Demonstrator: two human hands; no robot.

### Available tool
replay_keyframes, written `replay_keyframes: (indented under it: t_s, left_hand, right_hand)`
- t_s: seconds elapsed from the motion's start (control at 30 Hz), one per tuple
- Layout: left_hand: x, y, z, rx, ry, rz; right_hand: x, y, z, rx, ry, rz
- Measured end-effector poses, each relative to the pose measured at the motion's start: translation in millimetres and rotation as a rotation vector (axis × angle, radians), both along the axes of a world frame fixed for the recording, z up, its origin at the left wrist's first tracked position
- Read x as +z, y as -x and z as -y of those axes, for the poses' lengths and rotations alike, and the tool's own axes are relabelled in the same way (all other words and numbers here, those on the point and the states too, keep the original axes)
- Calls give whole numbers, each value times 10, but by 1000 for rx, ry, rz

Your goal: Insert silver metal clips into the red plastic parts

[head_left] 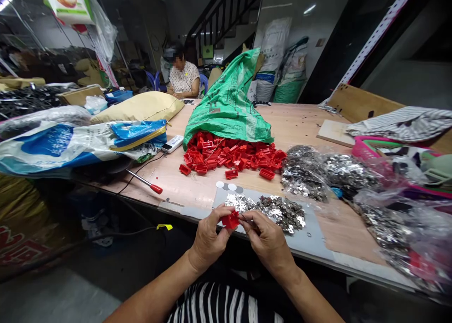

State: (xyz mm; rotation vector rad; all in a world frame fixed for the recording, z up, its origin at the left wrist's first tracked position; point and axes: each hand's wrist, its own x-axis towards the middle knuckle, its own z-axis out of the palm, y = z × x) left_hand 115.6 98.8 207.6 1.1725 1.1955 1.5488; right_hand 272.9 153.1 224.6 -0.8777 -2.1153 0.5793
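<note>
My left hand (211, 236) grips a small red plastic housing (230, 220) between thumb and fingers, just off the table's near edge. Close against its right side, my right hand (263, 236) is pinched, with what looks like a tiny metal piece at the fingertips, too small to name. Just beyond my hands, a heap of small stamped metal parts (282, 212) lies on a grey board (314, 233). Farther back, a pile of red plastic housings (229, 153) spills from the mouth of a green woven sack (229, 106).
Clear plastic bags of metal parts (307, 172) cover the right side, near a pink basket (367, 149). A lever with a red handle (155, 189) juts out at left, beside a white-and-blue sack (63, 146). Across the table sits another person (183, 76).
</note>
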Motion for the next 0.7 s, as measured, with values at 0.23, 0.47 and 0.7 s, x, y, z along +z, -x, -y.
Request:
replay_keyframes:
  t_s: [0.23,0.47,0.7]
  left_hand:
    - [-13,-43,53,33,-29,-50]
    - [-67,-78,62,101,-242,-311]
    - [-134,-95,70,127,-319,-449]
  right_hand:
    - [1,-13,23,19,47,-40]
    - [-23,-37,44,53,156,-79]
    - [-70,-202,-3,65,483,-107]
